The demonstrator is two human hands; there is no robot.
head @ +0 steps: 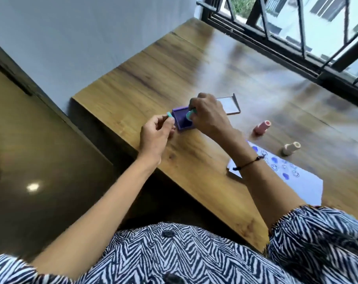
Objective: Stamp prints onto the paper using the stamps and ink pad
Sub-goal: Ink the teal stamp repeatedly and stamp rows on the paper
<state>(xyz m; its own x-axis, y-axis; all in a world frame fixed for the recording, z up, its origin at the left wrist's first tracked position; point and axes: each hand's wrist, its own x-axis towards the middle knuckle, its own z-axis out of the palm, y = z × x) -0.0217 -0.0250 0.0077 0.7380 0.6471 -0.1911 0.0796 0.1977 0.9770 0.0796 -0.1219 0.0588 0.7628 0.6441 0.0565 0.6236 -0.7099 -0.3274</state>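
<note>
A purple ink pad (pixel 182 122) lies open on the wooden table (pixel 204 64), its lid (pixel 231 105) lying behind it. My right hand (pixel 208 117) grips a teal stamp (pixel 189 115) tilted over the pad's inked face. My left hand (pixel 155 136) pinches a small teal cap (pixel 169 115) just left of the pad. The white paper (pixel 293 181) with several blue prints lies to the right, partly under my right forearm. A pink stamp (pixel 261 127) and a beige stamp (pixel 290 148) lie on their sides beyond the paper.
The table's left edge (pixel 112 128) runs close beside the ink pad, with glossy floor below. A barred window (pixel 297 33) lines the far right side. A grey wall stands behind the table.
</note>
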